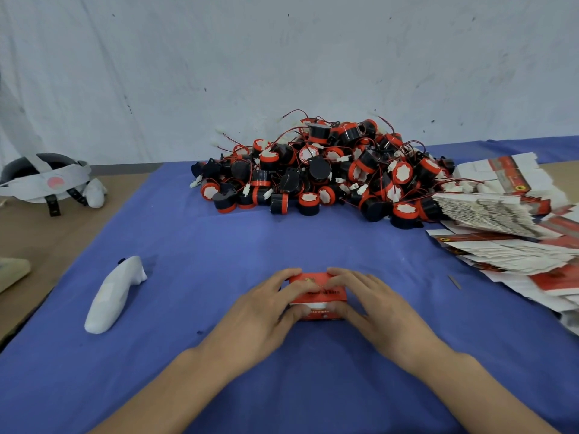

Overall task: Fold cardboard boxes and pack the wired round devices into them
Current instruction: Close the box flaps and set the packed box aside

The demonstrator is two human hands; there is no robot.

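A small red and white cardboard box (318,296) sits on the blue cloth (250,239) in front of me. My left hand (266,305) grips its left end, fingers over the top and thumb at the near side. My right hand (372,302) grips the right end the same way. A big heap of black and red round devices (329,170) with red wires and white plugs lies at the far middle of the cloth. Flat unfolded boxes (513,233) are stacked at the right.
A white controller (114,294) lies on the cloth at the left. A grey and white headset (47,180) rests on the brown table at the far left. A pale wall stands behind the heap. A small thin dark object (454,281) lies near the flat boxes.
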